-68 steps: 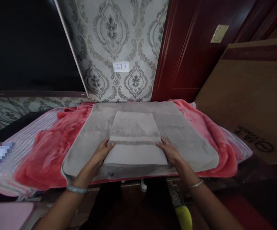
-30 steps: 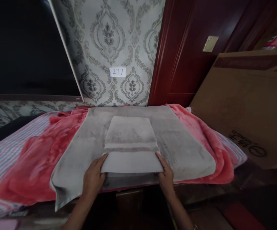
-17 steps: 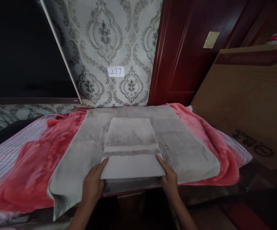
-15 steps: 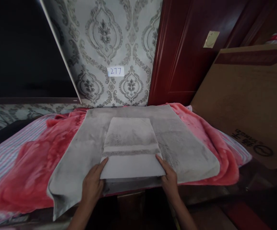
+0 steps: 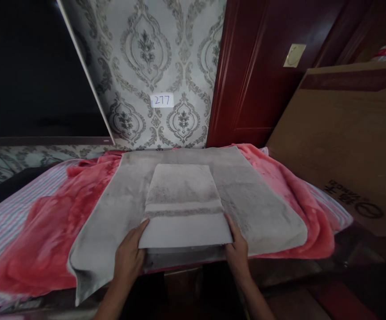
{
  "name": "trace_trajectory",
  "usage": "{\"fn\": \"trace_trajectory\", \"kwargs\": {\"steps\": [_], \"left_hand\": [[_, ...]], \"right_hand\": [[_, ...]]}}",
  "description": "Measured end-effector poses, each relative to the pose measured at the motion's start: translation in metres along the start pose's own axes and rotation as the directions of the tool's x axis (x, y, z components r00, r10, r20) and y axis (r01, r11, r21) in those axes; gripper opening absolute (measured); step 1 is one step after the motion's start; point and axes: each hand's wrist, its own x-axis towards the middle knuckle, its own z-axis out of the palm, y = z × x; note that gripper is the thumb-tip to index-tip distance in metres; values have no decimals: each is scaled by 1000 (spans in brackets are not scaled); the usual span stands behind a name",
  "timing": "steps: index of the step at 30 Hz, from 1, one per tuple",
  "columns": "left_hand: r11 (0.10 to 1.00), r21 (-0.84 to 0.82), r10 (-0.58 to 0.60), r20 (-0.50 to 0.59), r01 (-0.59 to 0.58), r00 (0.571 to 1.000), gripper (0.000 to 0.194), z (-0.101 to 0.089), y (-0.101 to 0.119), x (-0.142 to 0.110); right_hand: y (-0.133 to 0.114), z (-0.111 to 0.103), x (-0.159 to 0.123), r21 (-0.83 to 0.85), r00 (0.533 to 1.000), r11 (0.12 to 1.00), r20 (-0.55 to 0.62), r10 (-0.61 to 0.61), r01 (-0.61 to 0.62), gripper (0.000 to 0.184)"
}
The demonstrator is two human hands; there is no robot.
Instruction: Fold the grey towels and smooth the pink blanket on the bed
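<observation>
Centrally placed folded towel (image 5: 183,183): lies between the two hands, on top of a larger grey cloth (image 5: 263,209); its pale near panel (image 5: 184,232) faces the person, and a lighter band (image 5: 183,206) crosses it just beyond the fingertips.
Left hand (image 5: 128,258): closed on the near left corner of the panel — one finger (image 5: 144,226) reaches forward along the left edge, its tip level with the panel's far part.
Right hand (image 5: 237,254): closed on the near right corner in much the same way, one finger (image 5: 232,226) stretched along the right edge; the towel lies inward of it.
Hidden fingers: those under the panel are out of sight, so how they rest there cannot be told.
Near edge: runs straight from hand to hand, with a dark strip of the grey cloth showing below it.
Grey cloth: spread flat over a coral blanket (image 5: 59,222), its near left corner hanging down beside the left hand.
Striped sheet (image 5: 24,205): shows past the blanket at both sides.
Wall behind: patterned paper (image 5: 146,53) — bearing a white label (image 5: 162,100) marked 277.
</observation>
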Motion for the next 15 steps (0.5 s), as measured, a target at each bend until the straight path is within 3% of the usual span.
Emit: {"fn": "trace_trajectory", "kwargs": {"steps": [4,9,15], "left_hand": [[999,-8,-34,-79,34,996,66,1,-7,0],[998,-18,-54,-20,54,998,66,1,-9,1],[998,-3,-59,-3,59,998,63,0,-6,1]], "right_hand": [[0,2,1,33,997,998,-46,58,-56,87],[9,1,2,-120,999,992,22,-24,27,87],[9,2,0,-171,997,982,33,-71,76,88]]}}
